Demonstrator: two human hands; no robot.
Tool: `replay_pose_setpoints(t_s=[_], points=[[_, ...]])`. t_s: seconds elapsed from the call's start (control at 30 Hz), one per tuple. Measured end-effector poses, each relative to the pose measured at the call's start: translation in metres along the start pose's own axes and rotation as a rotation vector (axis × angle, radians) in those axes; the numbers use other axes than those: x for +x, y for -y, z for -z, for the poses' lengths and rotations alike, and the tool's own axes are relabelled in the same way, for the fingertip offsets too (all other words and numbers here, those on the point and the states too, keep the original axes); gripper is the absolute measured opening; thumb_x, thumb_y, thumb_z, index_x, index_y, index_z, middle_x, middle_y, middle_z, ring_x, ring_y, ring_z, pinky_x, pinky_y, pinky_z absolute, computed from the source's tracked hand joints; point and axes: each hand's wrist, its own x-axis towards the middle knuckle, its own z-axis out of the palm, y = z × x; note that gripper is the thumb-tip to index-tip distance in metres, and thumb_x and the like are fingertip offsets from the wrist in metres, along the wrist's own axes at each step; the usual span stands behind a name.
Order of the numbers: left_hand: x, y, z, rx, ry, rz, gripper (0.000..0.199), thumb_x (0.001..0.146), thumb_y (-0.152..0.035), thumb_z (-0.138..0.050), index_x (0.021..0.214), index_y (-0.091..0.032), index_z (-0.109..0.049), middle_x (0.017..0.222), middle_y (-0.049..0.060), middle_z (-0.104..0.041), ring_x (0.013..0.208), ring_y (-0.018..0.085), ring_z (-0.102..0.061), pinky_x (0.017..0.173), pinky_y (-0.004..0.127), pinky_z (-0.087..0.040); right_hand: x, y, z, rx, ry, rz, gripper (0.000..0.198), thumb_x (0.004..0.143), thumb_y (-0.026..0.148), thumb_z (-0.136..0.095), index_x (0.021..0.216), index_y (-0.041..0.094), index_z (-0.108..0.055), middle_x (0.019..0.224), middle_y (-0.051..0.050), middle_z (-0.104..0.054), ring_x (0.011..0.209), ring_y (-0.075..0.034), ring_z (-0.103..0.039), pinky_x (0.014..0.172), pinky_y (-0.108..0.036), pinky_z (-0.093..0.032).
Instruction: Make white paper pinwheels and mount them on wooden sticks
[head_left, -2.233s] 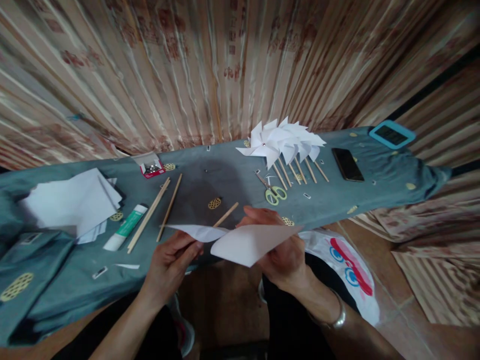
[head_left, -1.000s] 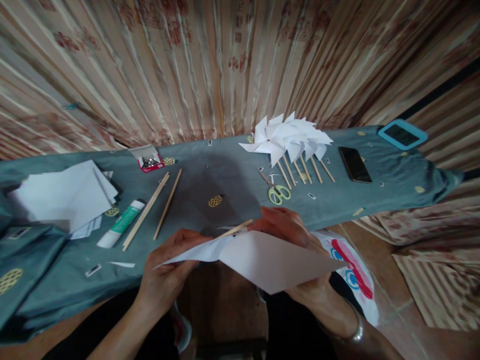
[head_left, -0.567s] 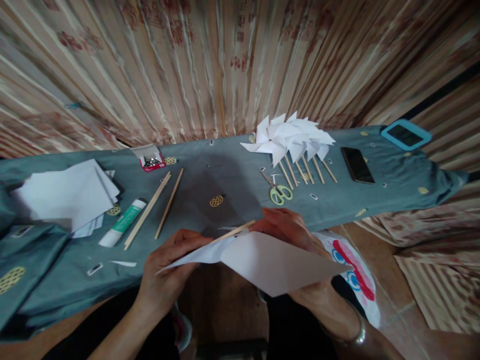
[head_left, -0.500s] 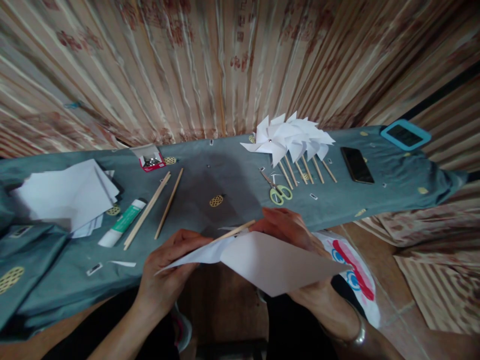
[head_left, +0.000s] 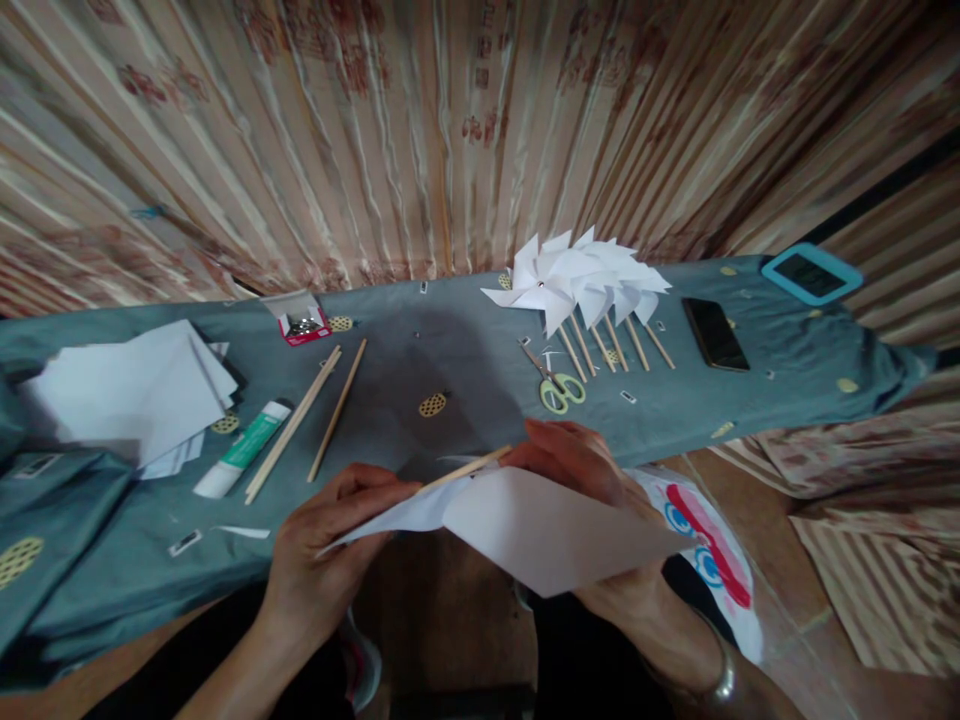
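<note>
A piece of white paper point(head_left: 555, 535), bent and partly curled, is held up between my two hands above the table's near edge. My left hand point(head_left: 326, 545) is closed on its left side, fingers over and thumb under. Along the paper's far edge runs a thin wooden stick point(head_left: 463, 468), its left end under my left fingers and its right end at my right fingertips. My right hand point(head_left: 577, 470) is closed at the right side of the paper, which hides its palm and part of its fingers. Where stick and paper meet is hard to make out.
Several white paper pinwheels point(head_left: 551, 285) on sticks lie at the back. Nearer are green-handled scissors point(head_left: 561, 393). To the right are a phone point(head_left: 715, 333) and a blue-framed device point(head_left: 812, 273). Leftward lie loose sticks point(head_left: 337, 410), a glue stick point(head_left: 244, 450), a pin box point(head_left: 304, 322) and paper sheets point(head_left: 135, 390).
Both hands hold nearly the same pose. The paper has tilted and shifted very slightly, and my left hand sits a little further left and lower.
</note>
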Motion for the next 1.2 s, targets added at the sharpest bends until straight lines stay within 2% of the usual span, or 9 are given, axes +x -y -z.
replay_pose_setpoints(t_s=[0.1,0.23,0.3,0.43,0.67,0.9,1.07,1.2], points=[[0.000,-0.004,0.003,0.072,-0.004,-0.111,0.015,0.080,-0.020,-0.068,0.084,-0.029,-0.078,0.078,-0.001,-0.071,0.065,0.011,-0.067,0.055,0.016,-0.050,-0.002,-0.001,-0.002,0.036,-0.012,-0.051,0.051,0.095,0.028,-0.052,0.144,0.031,-0.040,0.101,-0.004,-0.072,0.098,-0.026,-0.067,0.095,-0.049,-0.052],[-0.001,-0.006,0.008,0.220,0.003,-0.238,0.020,0.084,-0.016,-0.063,0.090,-0.029,-0.077,0.082,-0.002,-0.070,0.069,0.010,-0.068,0.058,0.015,-0.051,-0.006,-0.001,-0.005,0.113,-0.018,-0.144,0.046,0.096,0.036,-0.048,0.141,0.029,-0.042,0.102,-0.005,-0.071,0.090,-0.025,-0.071,0.084,-0.046,-0.058],[-0.002,-0.006,0.010,0.295,0.009,-0.279,0.020,0.085,-0.015,-0.061,0.087,-0.028,-0.076,0.084,-0.002,-0.070,0.071,0.010,-0.068,0.061,0.015,-0.052,-0.007,0.000,-0.005,0.105,-0.008,-0.176,0.047,0.094,0.034,-0.051,0.140,0.028,-0.043,0.101,-0.006,-0.072,0.089,-0.025,-0.071,0.082,-0.047,-0.059],[-0.004,-0.004,0.010,0.361,-0.016,-0.328,0.015,0.085,-0.017,-0.061,0.077,-0.025,-0.072,0.085,-0.003,-0.070,0.070,0.010,-0.068,0.060,0.015,-0.052,-0.006,0.003,-0.004,-0.007,-0.033,-0.191,0.049,0.087,0.023,-0.059,0.135,0.027,-0.048,0.098,-0.006,-0.073,0.091,-0.026,-0.070,0.087,-0.050,-0.058],[-0.004,-0.006,0.011,0.362,-0.012,-0.346,0.019,0.086,-0.016,-0.059,0.073,-0.025,-0.070,0.087,-0.001,-0.072,0.070,0.012,-0.070,0.058,0.018,-0.054,-0.006,0.002,-0.007,-0.046,-0.054,-0.206,0.043,0.089,0.022,-0.055,0.131,0.027,-0.050,0.097,-0.005,-0.072,0.094,-0.026,-0.068,0.093,-0.052,-0.055],[-0.005,-0.002,0.013,0.406,0.027,-0.356,0.016,0.086,-0.016,-0.060,0.077,-0.024,-0.071,0.089,-0.001,-0.071,0.073,0.011,-0.069,0.061,0.017,-0.054,-0.003,0.000,-0.006,-0.143,-0.084,-0.123,0.047,0.085,0.020,-0.061,0.131,0.027,-0.051,0.097,-0.003,-0.072,0.092,-0.024,-0.068,0.090,-0.047,-0.055],[-0.004,-0.001,0.011,0.382,-0.002,-0.305,0.016,0.086,-0.019,-0.060,0.078,-0.024,-0.073,0.085,-0.002,-0.070,0.068,0.010,-0.068,0.059,0.016,-0.052,-0.006,-0.005,-0.008,-0.053,-0.073,-0.171,0.056,0.082,0.016,-0.064,0.134,0.027,-0.049,0.109,-0.005,-0.070,0.103,-0.024,-0.066,0.089,-0.044,-0.056],[-0.004,0.002,0.009,0.401,-0.006,-0.280,0.016,0.086,-0.021,-0.060,0.081,-0.025,-0.075,0.085,-0.002,-0.071,0.068,0.011,-0.067,0.059,0.017,-0.052,-0.008,-0.009,-0.011,0.042,0.017,-0.191,0.062,0.082,0.010,-0.061,0.139,0.027,-0.044,0.119,-0.006,-0.070,0.109,-0.024,-0.066,0.091,-0.043,-0.057]])
